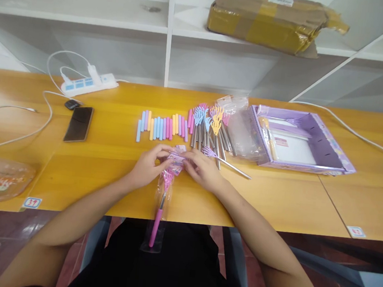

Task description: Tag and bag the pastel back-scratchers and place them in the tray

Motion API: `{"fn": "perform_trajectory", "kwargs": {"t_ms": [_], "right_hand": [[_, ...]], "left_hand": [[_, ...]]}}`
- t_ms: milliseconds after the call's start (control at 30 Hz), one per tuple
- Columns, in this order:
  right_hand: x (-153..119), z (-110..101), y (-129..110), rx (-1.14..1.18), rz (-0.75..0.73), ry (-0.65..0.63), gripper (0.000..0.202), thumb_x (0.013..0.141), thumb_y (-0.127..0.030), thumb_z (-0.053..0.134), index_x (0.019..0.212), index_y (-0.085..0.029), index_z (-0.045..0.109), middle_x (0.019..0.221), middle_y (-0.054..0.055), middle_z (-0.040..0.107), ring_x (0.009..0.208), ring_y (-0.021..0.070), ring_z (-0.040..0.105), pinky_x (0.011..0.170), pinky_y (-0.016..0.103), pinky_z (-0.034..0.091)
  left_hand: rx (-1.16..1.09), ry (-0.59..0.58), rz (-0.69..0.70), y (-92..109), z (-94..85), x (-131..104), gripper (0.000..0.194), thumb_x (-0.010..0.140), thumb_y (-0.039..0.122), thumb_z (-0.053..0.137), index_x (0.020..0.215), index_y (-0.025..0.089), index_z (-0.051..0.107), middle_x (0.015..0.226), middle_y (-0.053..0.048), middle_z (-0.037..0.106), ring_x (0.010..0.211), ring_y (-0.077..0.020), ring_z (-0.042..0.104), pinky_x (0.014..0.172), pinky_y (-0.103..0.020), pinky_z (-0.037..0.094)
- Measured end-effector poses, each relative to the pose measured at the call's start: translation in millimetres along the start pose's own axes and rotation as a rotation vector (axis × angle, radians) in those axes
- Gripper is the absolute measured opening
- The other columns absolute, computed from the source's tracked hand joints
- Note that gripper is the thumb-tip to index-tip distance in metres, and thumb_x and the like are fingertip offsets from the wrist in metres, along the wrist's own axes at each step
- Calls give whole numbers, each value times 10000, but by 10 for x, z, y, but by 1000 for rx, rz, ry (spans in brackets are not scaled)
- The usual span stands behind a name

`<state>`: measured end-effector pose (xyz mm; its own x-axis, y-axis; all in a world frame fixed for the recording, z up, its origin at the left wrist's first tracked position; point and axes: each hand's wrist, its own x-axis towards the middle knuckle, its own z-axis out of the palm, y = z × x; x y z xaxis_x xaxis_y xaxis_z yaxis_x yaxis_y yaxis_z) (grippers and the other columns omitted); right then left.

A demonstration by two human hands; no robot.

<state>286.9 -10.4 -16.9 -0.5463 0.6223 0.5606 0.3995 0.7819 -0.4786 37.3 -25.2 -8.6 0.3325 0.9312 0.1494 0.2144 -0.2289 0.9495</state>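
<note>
A pink back scratcher (157, 221) lies inside a clear plastic bag (156, 244) that hangs over the table's front edge. My left hand (152, 163) pinches the left side of the bag's top, by a small printed card (176, 162). On the right side of that top, my right hand (204, 168) is closed with its fingertips on the bag. Just beyond my right fingers lies a loose purple back scratcher (228, 162) with a bare metal rod. Several more back scratcher heads on metal rods (210, 125) are heaped behind it.
Coloured handle sleeves (161, 128) lie in a row left of the heap. Empty clear bags (243, 130) rest beside a purple display box (328, 161). A phone (78, 123) and a power strip (89, 84) are at the left. A taped carton (264, 19) sits on the shelf.
</note>
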Motion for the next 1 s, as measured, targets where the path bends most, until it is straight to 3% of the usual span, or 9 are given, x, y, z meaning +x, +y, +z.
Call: {"fn": "perform_trajectory", "kwargs": {"t_ms": [200,400,1000], "right_hand": [[-8,-23,-27,44,1,-47,384,1103,-199,532,1478,-275,562,1088,78,664,837,197,652,750,330,557],[-11,-42,-30,25,21,-88,377,1109,-230,522,1481,-274,559,1019,57,670,747,178,620,702,318,544],[-5,-44,-58,-137,-35,-136,431,1112,-245,550,1542,-268,533,1007,51,760,771,180,682,669,281,523]], "left_hand": [[1,18,4,7,-4,-2,331,1015,413,717,1277,229,636,1188,-89,807,1193,-266,753,1033,-405,572],[-47,36,22,32,-5,3,291,1022,380,705,1267,233,655,1359,-110,745,1239,-262,737,1035,-399,573],[-79,70,7,13,11,-11,286,1018,369,699,1264,227,661,1276,-104,773,1205,-255,741,1009,-387,581]]}}
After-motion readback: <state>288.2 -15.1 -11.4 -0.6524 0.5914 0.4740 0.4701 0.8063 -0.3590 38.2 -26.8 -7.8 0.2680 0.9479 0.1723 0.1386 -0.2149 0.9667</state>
